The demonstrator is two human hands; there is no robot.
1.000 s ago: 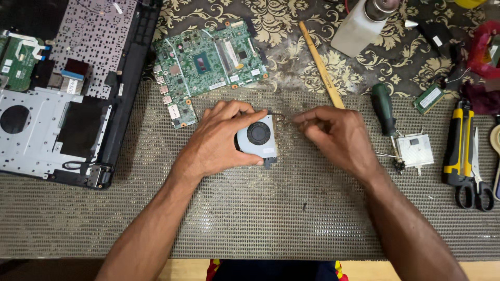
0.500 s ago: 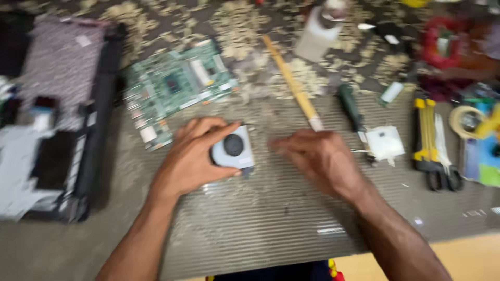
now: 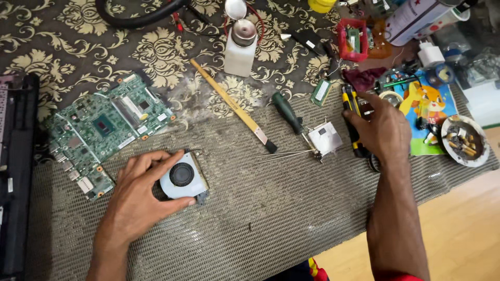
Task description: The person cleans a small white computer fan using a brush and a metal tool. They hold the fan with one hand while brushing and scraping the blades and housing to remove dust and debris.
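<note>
— What has your left hand got?

— My left hand [image 3: 136, 195] lies on the woven mat [image 3: 250, 218], fingers spread and curled loosely around the laptop cooling fan [image 3: 182, 178]. Thumb sits at the fan's near edge, fingertips at its far edge, so I'm gripping it flat against the mat. The fan lies just beside the green motherboard [image 3: 104, 130], not touching it as far as I can see.

— And the right?

— My right hand [image 3: 383, 130] is well apart from the fan, out over the yellow-and-black tool [image 3: 350, 106]. The fingers are bent and resting on it; whether they are really clamped around it I cannot tell, since the hand covers most of it.

— What lies between the two hands?

— A metal heatsink plate [image 3: 325, 138] just beside my right hand, with thin wires running left from it, a green-handled screwdriver [image 3: 286, 112] and a flat wooden brush [image 3: 232, 106] lying at a slant. Further back on the patterned tabletop [image 3: 78, 41] stands a white pump bottle [image 3: 240, 49]. The black laptop case [image 3: 15, 171] sits at the far left edge.
</note>
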